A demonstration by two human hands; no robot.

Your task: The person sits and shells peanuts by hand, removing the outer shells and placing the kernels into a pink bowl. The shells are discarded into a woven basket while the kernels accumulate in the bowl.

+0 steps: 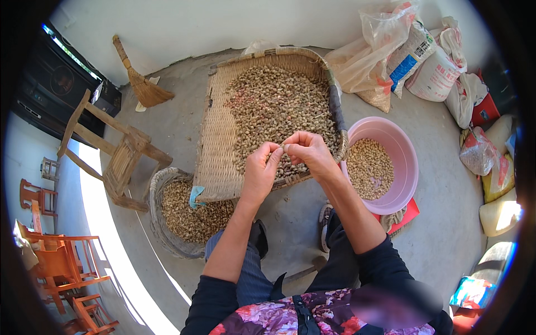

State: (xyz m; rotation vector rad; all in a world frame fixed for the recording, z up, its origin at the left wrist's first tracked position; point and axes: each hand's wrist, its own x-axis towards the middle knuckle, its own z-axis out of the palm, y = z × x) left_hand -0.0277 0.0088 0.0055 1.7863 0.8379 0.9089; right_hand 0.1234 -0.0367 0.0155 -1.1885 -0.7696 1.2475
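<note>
My left hand (262, 171) and my right hand (309, 151) meet over the front edge of a woven bamboo winnowing basket (217, 138). Their thumbs and forefingers pinch one small pale nut or seed (283, 146), mostly covered by the fingertips. A broad heap of small brownish unshelled nuts or pods (280, 104), some reddish, fills the basket's middle and right side. To the right, a pink plastic basin (404, 155) holds pale kernels (370, 167). Below the left front corner, a round wicker basket (157, 217) contains broken husks (184, 213).
At left stand a wooden chair (123, 163) and a straw broom (146, 86) against the wall. Plastic bags and woven sacks (435, 75) line the back right. A red box (410, 215) with a cloth lies under the basin. My feet are below the winnowing basket.
</note>
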